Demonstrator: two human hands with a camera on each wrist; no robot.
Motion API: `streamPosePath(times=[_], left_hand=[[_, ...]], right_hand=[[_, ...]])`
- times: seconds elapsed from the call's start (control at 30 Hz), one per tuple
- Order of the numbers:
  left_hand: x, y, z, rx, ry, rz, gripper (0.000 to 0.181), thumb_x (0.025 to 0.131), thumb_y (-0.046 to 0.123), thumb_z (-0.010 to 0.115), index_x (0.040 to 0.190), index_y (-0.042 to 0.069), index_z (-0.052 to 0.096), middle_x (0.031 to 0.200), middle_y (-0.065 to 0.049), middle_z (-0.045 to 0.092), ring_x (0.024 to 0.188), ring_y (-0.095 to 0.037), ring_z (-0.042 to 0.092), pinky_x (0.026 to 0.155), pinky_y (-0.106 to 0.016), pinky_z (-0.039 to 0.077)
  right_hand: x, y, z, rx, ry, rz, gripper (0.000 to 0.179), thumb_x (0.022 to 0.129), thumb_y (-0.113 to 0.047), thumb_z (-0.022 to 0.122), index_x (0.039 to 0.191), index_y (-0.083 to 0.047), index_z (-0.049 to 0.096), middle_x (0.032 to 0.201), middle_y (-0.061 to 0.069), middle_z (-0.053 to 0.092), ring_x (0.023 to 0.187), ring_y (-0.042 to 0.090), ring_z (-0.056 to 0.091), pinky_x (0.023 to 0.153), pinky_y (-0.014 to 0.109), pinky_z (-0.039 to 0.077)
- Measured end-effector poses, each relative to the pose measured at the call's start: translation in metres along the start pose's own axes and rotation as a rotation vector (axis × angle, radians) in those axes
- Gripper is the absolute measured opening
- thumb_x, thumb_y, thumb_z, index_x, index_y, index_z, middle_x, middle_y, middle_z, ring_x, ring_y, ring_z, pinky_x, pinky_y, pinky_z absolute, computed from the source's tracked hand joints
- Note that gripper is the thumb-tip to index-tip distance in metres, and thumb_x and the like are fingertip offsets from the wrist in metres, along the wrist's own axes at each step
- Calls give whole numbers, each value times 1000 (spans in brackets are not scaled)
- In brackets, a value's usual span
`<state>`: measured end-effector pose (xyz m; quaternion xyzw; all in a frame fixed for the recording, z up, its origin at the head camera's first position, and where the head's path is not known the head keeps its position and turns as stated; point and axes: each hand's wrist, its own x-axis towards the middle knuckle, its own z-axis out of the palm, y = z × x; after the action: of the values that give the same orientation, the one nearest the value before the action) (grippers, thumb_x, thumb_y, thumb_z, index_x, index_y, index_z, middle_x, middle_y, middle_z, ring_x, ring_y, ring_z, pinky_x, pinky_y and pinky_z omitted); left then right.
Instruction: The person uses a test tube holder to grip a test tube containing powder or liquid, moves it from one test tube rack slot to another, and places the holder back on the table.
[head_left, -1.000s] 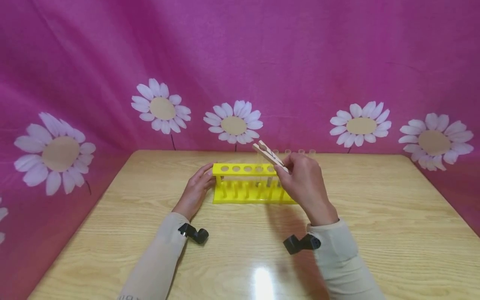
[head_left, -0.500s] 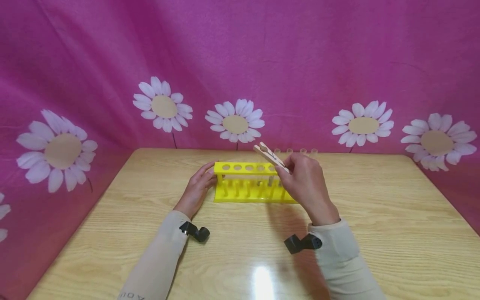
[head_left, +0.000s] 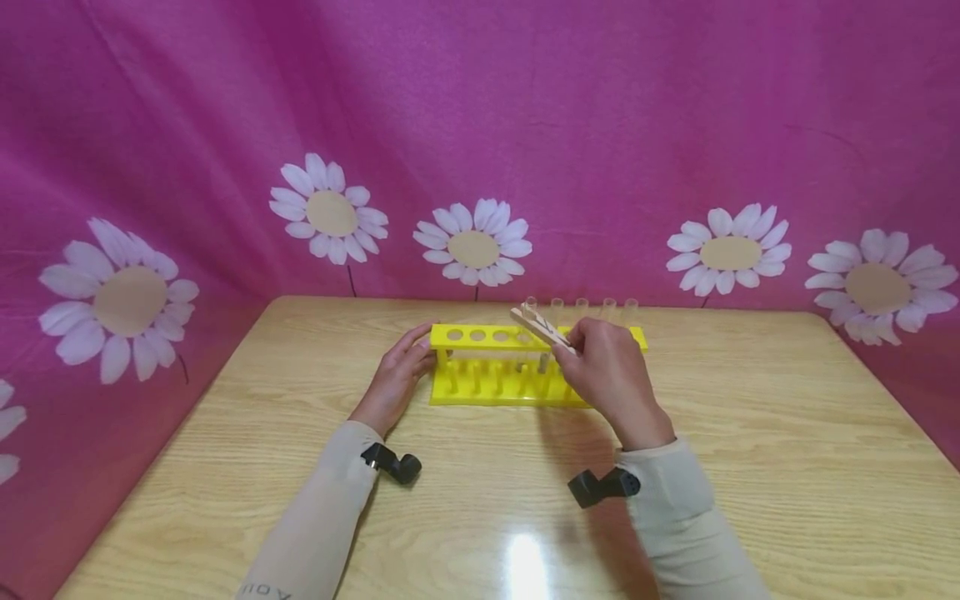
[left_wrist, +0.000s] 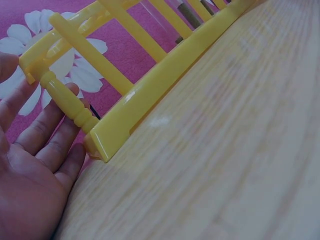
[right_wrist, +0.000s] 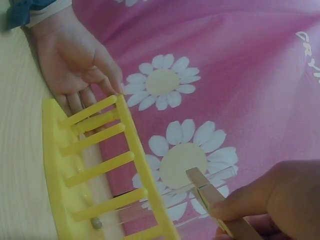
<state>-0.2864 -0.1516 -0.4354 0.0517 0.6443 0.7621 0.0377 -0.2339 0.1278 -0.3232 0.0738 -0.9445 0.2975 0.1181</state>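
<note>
A yellow test tube rack (head_left: pixel 480 400) stands on the table with several clear test tubes in its right part. At its left end, my left hand (head_left: pixel 393 371) steadies it. The thumb is at the top bar and the fingers reach behind the end post (left_wrist: pixel 65 102). My right hand (head_left: pixel 611 367) pinches a wooden clothespin (head_left: pixel 536 325) near its rear end, above the rack. The clothespin's front end lies against the upper part of the leftmost tube (right_wrist: pixel 225 175). Whether it is clamped on that tube cannot be told. My right hand hides some of the rack and tubes.
The wooden table (head_left: pixel 480 483) carries the rack near its far side. Behind it hangs a pink cloth (head_left: pixel 585 150) with large white flowers. Holes in the rack's left part hold no tubes. Small black cameras are worn at both wrists.
My right hand has lowered the clothespin a little, and the leftmost tube's mouth now shows above it. My left hand stays at the rack's end. The head view has shifted slightly.
</note>
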Motion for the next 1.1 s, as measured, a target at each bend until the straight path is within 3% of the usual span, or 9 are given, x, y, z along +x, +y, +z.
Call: streamPosePath(times=[0.3, 0.67, 1.1], left_hand=[[0, 0, 1, 0, 5, 20, 55, 99, 34, 55, 146, 10, 40, 138, -13, 49, 123, -31, 49, 111, -42, 33], [1, -1, 1, 5, 12, 17, 54, 99, 34, 55, 147, 12, 40, 139, -9, 49, 124, -30, 48, 111, -42, 32], [1, 1, 1, -2, 5, -1, 48, 102, 28, 50, 146, 13, 41, 143, -11, 46, 127, -31, 45, 112, -43, 30]], right_hand=[[2, 4, 4, -14, -64, 41, 20, 88, -20, 68, 90, 0, 68, 71, 9, 60, 56, 21, 49, 46, 27, 41], [3, 8, 6, -34, -79, 21, 19, 87, -19, 68, 87, 0, 68, 67, 8, 58, 55, 20, 48, 46, 28, 39], [6, 12, 9, -31, -120, 63, 21, 88, -21, 67, 91, 1, 66, 72, 9, 59, 58, 21, 48, 47, 27, 40]])
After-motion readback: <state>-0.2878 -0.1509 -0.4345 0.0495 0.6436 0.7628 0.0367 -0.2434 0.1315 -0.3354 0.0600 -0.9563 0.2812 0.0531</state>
